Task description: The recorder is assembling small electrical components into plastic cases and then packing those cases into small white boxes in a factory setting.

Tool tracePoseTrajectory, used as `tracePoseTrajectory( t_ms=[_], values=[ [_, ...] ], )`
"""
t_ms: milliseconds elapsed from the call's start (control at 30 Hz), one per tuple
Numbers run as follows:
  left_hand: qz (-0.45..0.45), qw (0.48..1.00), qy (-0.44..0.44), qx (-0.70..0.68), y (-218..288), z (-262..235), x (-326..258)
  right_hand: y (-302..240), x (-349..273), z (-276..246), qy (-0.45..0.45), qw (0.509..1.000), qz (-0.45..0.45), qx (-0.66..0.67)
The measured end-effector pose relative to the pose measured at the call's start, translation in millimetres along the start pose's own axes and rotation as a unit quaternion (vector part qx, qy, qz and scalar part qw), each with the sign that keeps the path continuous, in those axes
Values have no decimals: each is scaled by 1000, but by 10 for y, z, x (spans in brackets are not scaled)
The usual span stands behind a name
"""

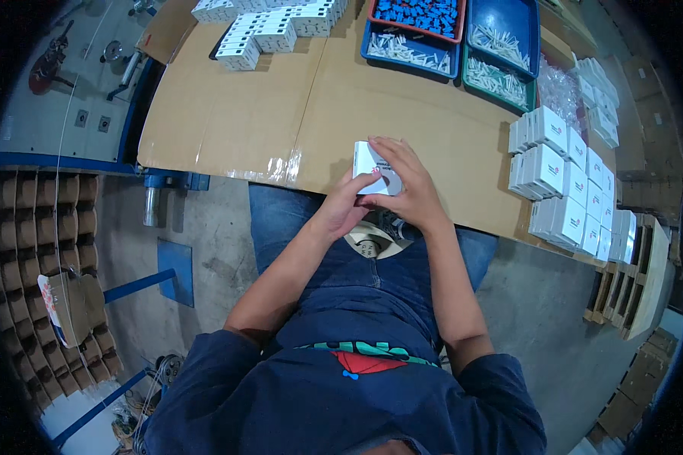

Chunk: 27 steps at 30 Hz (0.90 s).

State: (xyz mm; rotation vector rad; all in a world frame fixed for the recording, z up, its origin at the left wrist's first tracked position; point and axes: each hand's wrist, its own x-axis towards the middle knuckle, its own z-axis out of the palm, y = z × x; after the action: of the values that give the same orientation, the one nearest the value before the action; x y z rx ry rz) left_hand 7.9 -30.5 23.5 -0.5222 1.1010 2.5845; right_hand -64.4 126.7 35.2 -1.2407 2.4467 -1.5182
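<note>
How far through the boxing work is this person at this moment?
Done: closed white boxes stand stacked at the right of the cardboard-covered table. In hand: the left hand and right hand both grip one small white box at the table's near edge. Left: blue trays at the far side hold many loose white and blue parts, and more white boxes sit at the far left.

Two hands (379, 199), one held white box (370, 163), three blue trays (525, 19).
</note>
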Motion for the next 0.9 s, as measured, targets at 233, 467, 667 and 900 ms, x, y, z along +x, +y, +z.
tracePoseTrajectory(
  t_ms=[233, 467, 667, 900],
  values=[
    [7, 1000, -1, -3, 53, -62, -34, -191, -18, -2, 120, 992, 14, 19],
    [117, 975, -76, 171, 249, -123, -101, -113, -209, -178, -57, 944, 264, 188],
    [109, 955, -111, 253, 421, -218, -153, -198, -234, -207, -36, 973, 188, 128],
    [121, 950, -122, 259, 480, -168, -204, -407, -122, -155, 86, 961, 137, 225]
  ],
)
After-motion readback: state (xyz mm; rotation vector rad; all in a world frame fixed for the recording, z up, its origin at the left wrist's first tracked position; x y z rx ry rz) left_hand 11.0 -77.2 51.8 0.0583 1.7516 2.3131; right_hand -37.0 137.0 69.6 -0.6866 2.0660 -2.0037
